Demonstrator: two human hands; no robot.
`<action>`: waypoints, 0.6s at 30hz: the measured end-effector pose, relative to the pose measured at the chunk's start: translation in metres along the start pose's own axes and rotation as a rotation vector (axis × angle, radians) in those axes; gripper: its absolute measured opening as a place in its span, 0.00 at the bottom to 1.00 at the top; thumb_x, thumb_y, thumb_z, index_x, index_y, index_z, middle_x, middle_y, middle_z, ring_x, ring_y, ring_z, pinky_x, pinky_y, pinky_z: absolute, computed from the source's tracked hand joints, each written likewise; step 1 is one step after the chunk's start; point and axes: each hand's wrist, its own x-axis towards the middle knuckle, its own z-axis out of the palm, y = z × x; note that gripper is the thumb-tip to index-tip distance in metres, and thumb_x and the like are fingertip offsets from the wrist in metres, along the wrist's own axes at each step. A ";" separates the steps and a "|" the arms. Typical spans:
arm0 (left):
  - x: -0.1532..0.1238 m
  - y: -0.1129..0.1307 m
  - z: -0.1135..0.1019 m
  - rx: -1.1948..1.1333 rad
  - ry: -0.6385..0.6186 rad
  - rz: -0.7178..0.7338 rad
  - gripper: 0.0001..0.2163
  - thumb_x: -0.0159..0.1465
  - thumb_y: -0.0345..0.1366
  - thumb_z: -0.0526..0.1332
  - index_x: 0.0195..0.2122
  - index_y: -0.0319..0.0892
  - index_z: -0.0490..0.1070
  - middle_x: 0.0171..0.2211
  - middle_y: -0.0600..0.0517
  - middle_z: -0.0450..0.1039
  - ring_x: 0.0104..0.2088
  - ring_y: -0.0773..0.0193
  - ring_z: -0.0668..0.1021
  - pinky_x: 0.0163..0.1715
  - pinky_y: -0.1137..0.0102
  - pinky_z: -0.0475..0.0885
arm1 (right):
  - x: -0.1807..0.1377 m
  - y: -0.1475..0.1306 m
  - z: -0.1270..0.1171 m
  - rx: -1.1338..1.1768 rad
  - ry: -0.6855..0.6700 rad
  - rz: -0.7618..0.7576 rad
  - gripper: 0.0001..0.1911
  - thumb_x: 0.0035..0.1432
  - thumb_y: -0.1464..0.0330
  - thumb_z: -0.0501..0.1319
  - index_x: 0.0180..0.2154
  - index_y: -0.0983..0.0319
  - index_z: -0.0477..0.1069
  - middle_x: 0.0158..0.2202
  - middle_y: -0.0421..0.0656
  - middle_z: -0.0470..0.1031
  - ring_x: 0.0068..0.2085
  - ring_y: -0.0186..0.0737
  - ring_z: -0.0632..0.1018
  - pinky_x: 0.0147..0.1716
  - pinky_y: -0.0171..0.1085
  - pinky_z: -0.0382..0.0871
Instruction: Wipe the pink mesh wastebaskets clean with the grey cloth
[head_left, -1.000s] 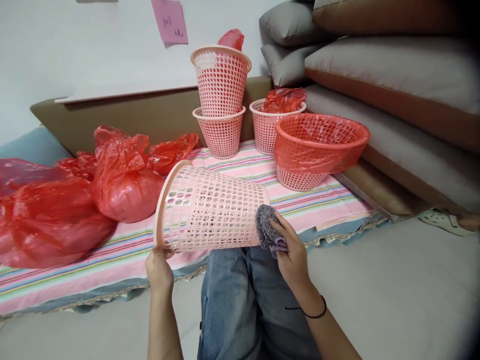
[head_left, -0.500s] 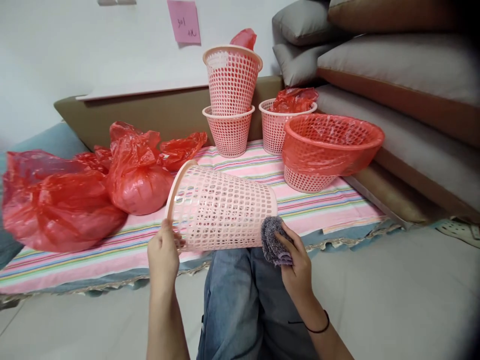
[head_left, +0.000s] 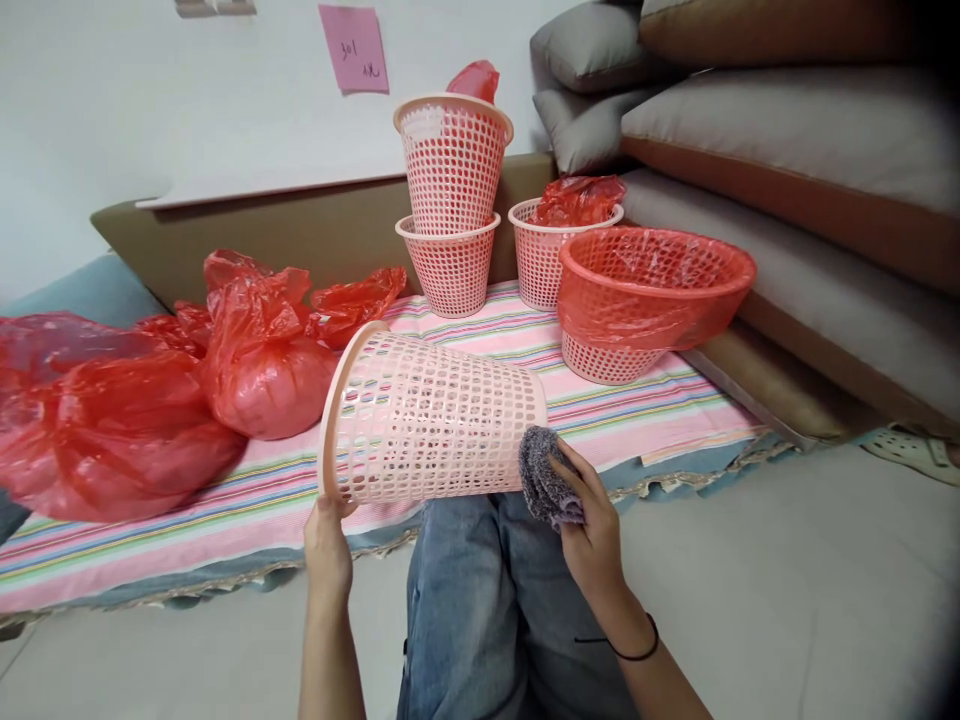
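A pink perforated plastic wastebasket [head_left: 442, 420] lies on its side in the air over my knees, its mouth toward the left and its base toward the right. My left hand [head_left: 328, 550] grips the lower part of its rim; some fingertips are hidden behind the rim. In my right hand [head_left: 592, 520] is a bunched grey cleaning cloth [head_left: 547, 478] with a purple edge, pressed against the lower side of the basket near its base.
Red plastic bags [head_left: 270, 370] with bulging contents rest on the striped cloth [head_left: 292, 490] at left. Two stacked baskets [head_left: 454, 165], a basket stuffed with red plastic [head_left: 525, 255] and a red-lined basket [head_left: 611, 358] stand behind. Grey cushions [head_left: 765, 130] pile up at right.
My left hand has shifted lower on the basket's rim. The basket sits slightly farther left in view, as does the whole scene. The cloth stays against the base end.
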 end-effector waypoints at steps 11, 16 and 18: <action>-0.005 0.056 0.008 -0.027 0.050 -0.061 0.28 0.54 0.67 0.58 0.22 0.43 0.69 0.18 0.51 0.70 0.20 0.59 0.76 0.23 0.66 0.73 | 0.001 -0.006 -0.002 0.009 0.030 0.012 0.35 0.58 0.81 0.51 0.62 0.49 0.70 0.66 0.43 0.68 0.65 0.47 0.71 0.63 0.53 0.71; -0.006 0.085 0.012 -0.054 -0.051 -0.109 0.29 0.55 0.68 0.59 0.21 0.44 0.66 0.16 0.54 0.65 0.18 0.63 0.72 0.19 0.69 0.69 | -0.015 -0.002 0.003 -0.068 0.058 0.005 0.34 0.59 0.81 0.52 0.61 0.49 0.70 0.64 0.44 0.70 0.64 0.48 0.72 0.60 0.54 0.74; -0.005 0.088 0.013 -0.067 -0.059 -0.129 0.29 0.54 0.69 0.60 0.21 0.44 0.66 0.16 0.54 0.65 0.18 0.62 0.72 0.19 0.68 0.69 | -0.022 0.000 0.005 -0.070 0.064 0.008 0.33 0.59 0.81 0.52 0.61 0.50 0.71 0.64 0.45 0.70 0.64 0.48 0.73 0.59 0.54 0.75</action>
